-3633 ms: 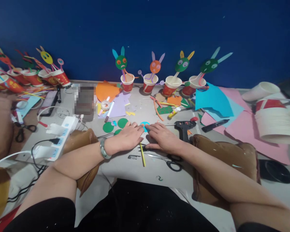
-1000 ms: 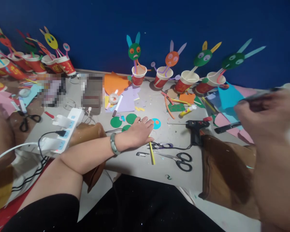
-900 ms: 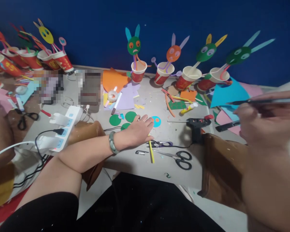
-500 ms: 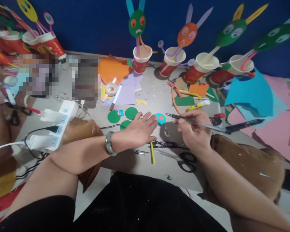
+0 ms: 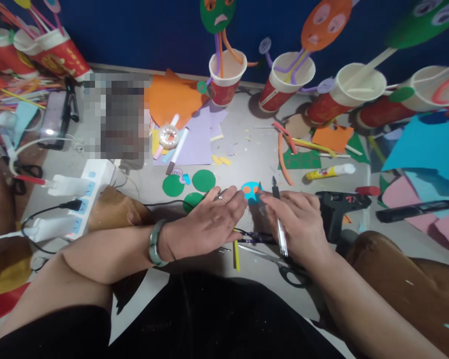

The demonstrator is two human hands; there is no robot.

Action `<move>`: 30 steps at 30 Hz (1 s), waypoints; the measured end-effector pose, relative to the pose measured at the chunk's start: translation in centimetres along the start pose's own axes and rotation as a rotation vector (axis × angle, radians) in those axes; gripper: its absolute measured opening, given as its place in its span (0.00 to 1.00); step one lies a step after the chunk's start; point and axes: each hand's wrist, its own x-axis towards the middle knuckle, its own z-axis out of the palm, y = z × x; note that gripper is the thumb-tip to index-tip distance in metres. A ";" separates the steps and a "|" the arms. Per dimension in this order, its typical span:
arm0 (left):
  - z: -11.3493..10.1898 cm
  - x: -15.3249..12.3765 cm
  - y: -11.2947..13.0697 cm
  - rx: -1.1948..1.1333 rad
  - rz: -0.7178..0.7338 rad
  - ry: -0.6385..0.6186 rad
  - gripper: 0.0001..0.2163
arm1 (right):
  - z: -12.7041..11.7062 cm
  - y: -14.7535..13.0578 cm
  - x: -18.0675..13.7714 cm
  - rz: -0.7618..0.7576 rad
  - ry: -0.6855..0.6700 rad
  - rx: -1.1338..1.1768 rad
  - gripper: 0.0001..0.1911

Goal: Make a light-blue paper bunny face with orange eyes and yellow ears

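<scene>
A small blue paper face (image 5: 251, 192) with two orange eye spots lies on the table between my hands. My left hand (image 5: 209, 219) is flat, its fingers stretched out and their tips at the left edge of the paper. My right hand (image 5: 301, 214) grips a clear-barrelled pen (image 5: 281, 232), its black end pointing away from me. The thumb and forefinger of that hand come to the right edge of the face. Green paper circles (image 5: 204, 180) lie beyond my left hand. Below the hands are a thin yellow strip (image 5: 236, 257) and scissors (image 5: 294, 275), partly covered.
Red paper cups (image 5: 227, 92) with paper-faced figures line the back. A black glue gun (image 5: 331, 214), a glue stick (image 5: 331, 172) and a black marker (image 5: 419, 211) sit to the right. A power strip (image 5: 93, 177) with cords stands left; orange paper (image 5: 172, 99) lies farther back.
My right hand has come left and down to the blue paper face, and the pen has swung from pointing left to pointing away. Both orange spots now show. The view has shifted closer.
</scene>
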 end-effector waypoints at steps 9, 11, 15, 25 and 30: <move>0.7 0.2 -0.1 0.041 0.015 -0.049 0.40 | 0.1 -0.3 -0.2 -0.074 -0.131 -0.112 0.10; 0.4 0.4 -0.2 0.049 0.025 -0.067 0.41 | 0.1 -0.4 -0.2 -0.081 -0.156 -0.135 0.10; -0.1 0.5 -0.4 0.055 0.043 -0.089 0.39 | 0.0 -0.5 -0.1 -0.067 -0.113 -0.111 0.10; 1.5 -0.6 -0.2 0.086 0.075 0.022 0.38 | -0.3 -1.4 -0.5 0.239 0.280 0.457 0.16; 1.5 -0.4 -0.2 0.029 0.058 0.019 0.39 | 0.2 -1.0 -0.1 0.230 0.209 0.386 0.12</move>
